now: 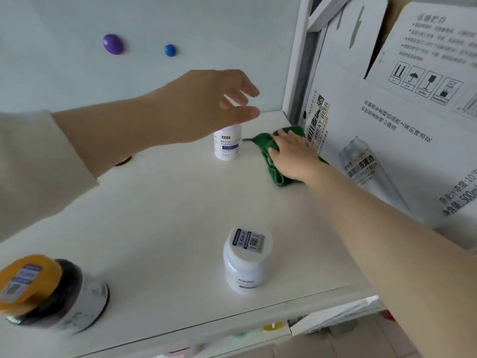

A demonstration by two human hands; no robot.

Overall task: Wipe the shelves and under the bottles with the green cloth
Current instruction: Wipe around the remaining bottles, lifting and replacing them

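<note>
In the head view, a white shelf is seen from above, its surface smooth and matte, with a front edge running across the lower part of the picture. The green cloth is pressed flat onto the far right part of the shelf by the right hand; the grip of that hand is spread, palm down, with the fingers laid over the cloth rather than pinching it. The cloth is bunched, and its far end lies just beside a white printed carton that stands along the right side of the shelf.

The left hand is held in the air above a small white bottle at the back of the shelf; its grip is spread, fingers apart, and nothing is held in it. Whether the fingers touch the bottle's top cannot be told. A cream sleeve covers the left forearm.

A second white bottle, with a coded label on its cap, is seen standing near the front of the shelf. A dark jar with a yellow lid is seen at the front left, blurred.

Behind the shelf a pale wall is seen, on which a purple magnet and a blue magnet are fixed, near each other.
</note>
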